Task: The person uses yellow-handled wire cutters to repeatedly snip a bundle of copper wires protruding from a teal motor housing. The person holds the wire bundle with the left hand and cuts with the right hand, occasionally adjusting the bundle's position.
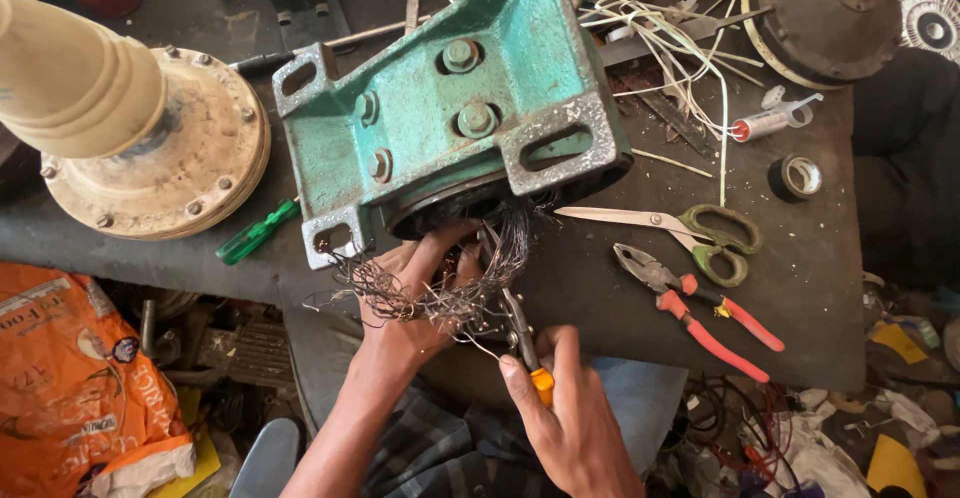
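Observation:
A green cast-metal motor housing (450, 108) lies on its side on the dark workbench (600, 308), its open end facing me. A tangle of thin dark winding wire (440, 293) spills out of that opening. My left hand (415, 293) reaches into the opening and grips the wire bundle. My right hand (570, 418) holds a small cutter with a yellow-orange handle (528, 343), its jaws up against the wire just below the housing.
Green-handled scissors (690, 233) and red-handled pliers (700, 308) lie to the right of the housing. A green screwdriver (258, 231) sits at the left beside a cream motor part (130, 138). Black tape roll (797, 176), white wires (670, 48), orange bag (70, 378) below left.

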